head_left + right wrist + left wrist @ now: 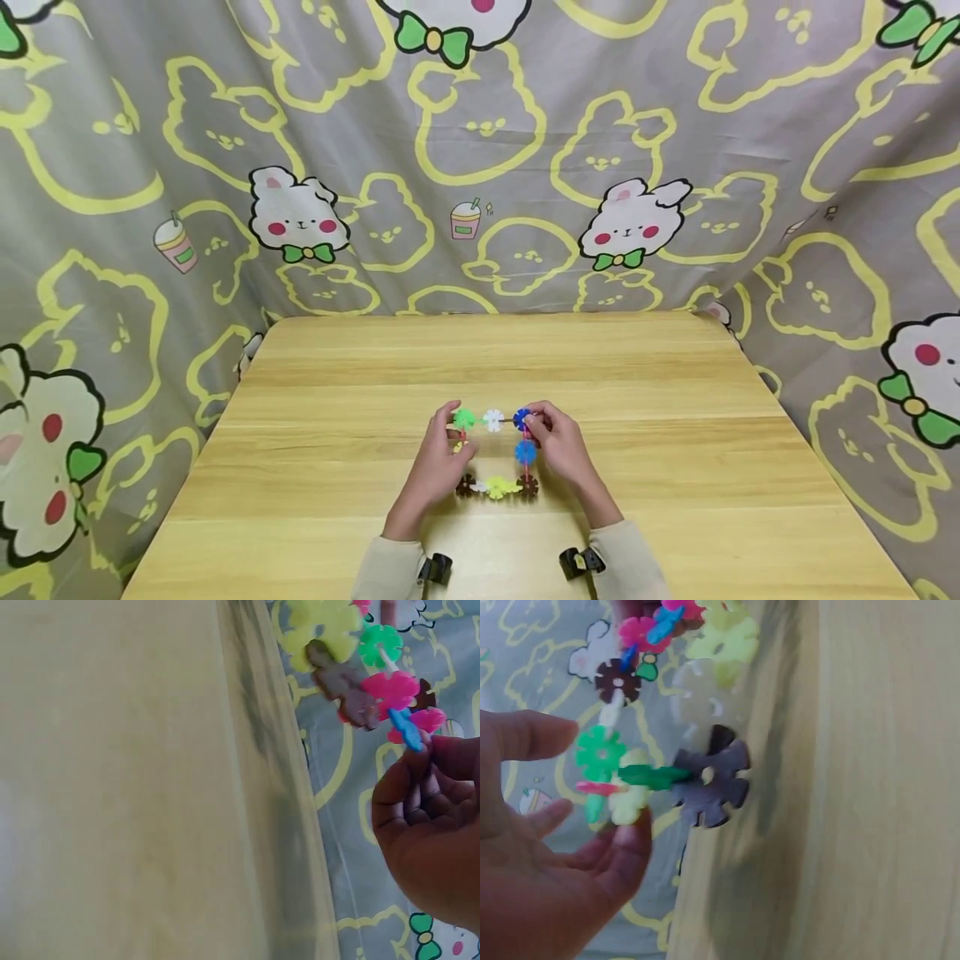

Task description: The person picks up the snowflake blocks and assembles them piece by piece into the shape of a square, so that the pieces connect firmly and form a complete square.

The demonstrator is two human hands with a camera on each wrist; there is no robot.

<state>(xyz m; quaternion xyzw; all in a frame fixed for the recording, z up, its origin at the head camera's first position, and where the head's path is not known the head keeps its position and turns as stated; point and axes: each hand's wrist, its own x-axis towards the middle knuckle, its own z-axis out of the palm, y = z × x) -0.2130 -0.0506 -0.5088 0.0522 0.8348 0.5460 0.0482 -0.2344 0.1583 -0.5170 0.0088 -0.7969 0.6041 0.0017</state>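
Notched plastic flower discs are slotted together into a squarish ring between the two hands. In the head view its far side carries a green disc (465, 418), a white disc (492, 420) and a dark blue disc (521, 419). Along the near side, a yellow disc (497, 487) sits between dark brown discs (528, 487). My left hand (438, 458) holds the ring's left side, fingertips against a pale yellow disc (626, 806) in the left wrist view. At the far right corner, my right hand (561, 446) pinches the ring by a blue piece (406, 729).
A wooden table (337, 400) lies under the hands, its far edge against a grey curtain (525, 208) printed with rabbits and yellow outlines. Black wrist cameras (435, 569) are strapped over the beige sleeves (390, 571).
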